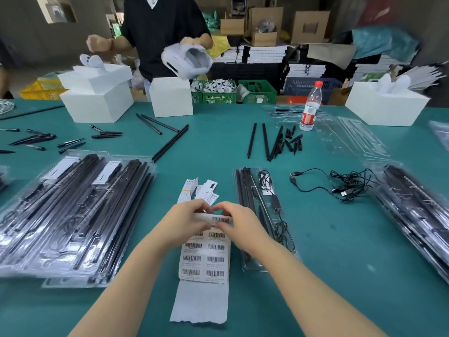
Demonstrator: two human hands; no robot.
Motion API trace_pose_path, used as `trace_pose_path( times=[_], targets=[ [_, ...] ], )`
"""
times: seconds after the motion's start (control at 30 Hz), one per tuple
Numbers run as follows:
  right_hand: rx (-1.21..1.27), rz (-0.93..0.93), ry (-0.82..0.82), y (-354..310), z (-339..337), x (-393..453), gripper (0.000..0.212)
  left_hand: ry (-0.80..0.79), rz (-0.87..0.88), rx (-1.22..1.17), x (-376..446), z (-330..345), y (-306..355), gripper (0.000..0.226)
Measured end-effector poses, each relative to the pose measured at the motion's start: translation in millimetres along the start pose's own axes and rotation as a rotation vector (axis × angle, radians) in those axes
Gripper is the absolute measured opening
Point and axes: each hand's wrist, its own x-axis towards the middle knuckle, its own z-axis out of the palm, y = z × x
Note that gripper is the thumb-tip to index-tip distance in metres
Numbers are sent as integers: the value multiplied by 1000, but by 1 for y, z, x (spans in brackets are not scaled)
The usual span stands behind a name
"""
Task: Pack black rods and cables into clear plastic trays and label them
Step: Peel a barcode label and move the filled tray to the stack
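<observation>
While the packed trays [73, 210] lie stacked on the left of the counter [218, 147], closed over black rods and some already carrying a white label, the labelling step appears to be in hand. Both hands meet over the barcode label sheet [205, 259] at the counter's near middle. The left hand [187, 223] pinches the folded top edge of the sheet, its fingers curled onto the paper. The right hand [239, 226] has its fingertips curled onto the same edge at a barcode label [220, 219], apparently lifting it off the backing; whether the label is fully free cannot be told.

Just right of the hands lies one filled tray [262, 215], holding rods and a coiled cable, with no label visible on it. Further right, loose cables [340, 186] rest on the counter, and another stack of trays [418, 215] lies at the right edge. Loose rods [267, 142] lie farther back.

Next move, as judged:
1. Peel the label clear without tearing it.
2. Carry it to the unlabelled tray.
3. Press it flat on the lid.
</observation>
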Motion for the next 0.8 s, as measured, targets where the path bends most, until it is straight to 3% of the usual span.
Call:
trace_pose_path(
  times=[0.17, 0.53, 0.8],
  targets=[
    [135, 88, 27, 5, 0, -1, 19, 21, 15, -213, -1, -8, -4, 29],
    [116, 91, -23, 4, -1, -3, 10, -13, 46, -125, 1, -2, -10, 14],
    [32, -12, 51, 4, 1, -1, 9, -30, 27, -85, 4, -1, -13, 8]
  ],
)
